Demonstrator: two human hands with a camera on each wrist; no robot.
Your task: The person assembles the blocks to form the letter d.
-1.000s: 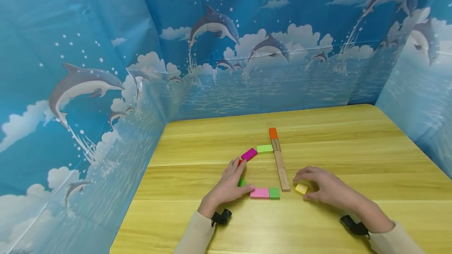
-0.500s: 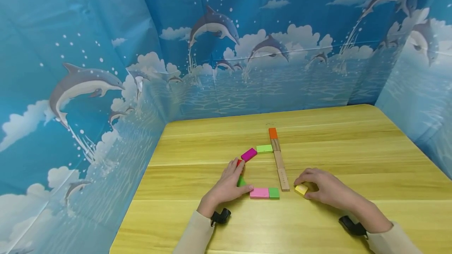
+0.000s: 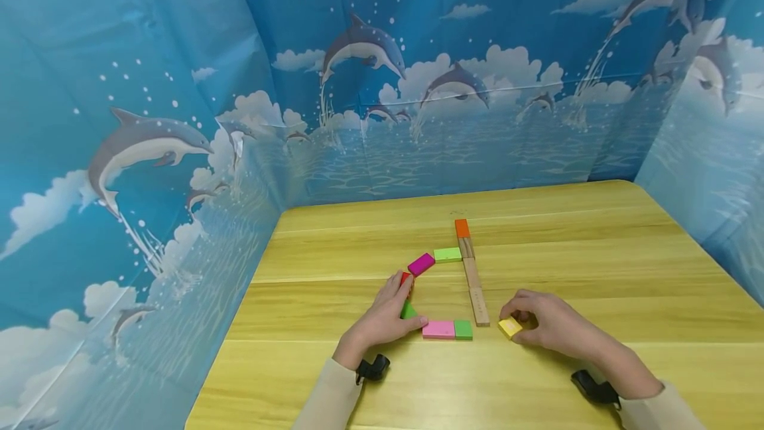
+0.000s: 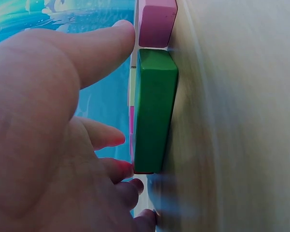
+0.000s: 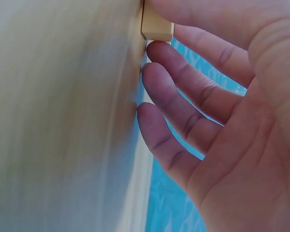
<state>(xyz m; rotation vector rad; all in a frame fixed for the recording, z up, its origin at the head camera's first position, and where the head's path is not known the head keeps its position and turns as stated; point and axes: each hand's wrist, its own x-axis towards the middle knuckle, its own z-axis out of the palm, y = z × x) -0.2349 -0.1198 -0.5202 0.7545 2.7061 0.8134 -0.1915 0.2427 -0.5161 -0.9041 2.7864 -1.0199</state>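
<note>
My left hand [image 3: 382,316] lies over the left part of a block outline. Its fairly straight fingers touch the red block [image 3: 406,278], while the thumb reaches the left end of the pink block [image 3: 438,330]. Partly hidden under this hand is a green block [image 4: 155,108], which sits beside the palm in the left wrist view. Right of the outline, my right hand [image 3: 555,325] pinches a small yellow block [image 3: 510,328] between thumb and index finger, low at the tabletop. Its other fingers curve loosely near the table in the right wrist view.
A short green block [image 3: 463,330] adjoins the pink one. Magenta [image 3: 421,264] and lime [image 3: 447,255] blocks continue the curve to a column of plain wooden blocks [image 3: 471,273], topped by an orange block [image 3: 462,228]. A dolphin-print curtain [image 3: 382,151] stands behind the table [image 3: 597,237].
My right hand and the yellow block have shifted slightly, with the hand settling a little lower around it. The left hand stays almost still on the blocks. The view has tilted slightly.
</note>
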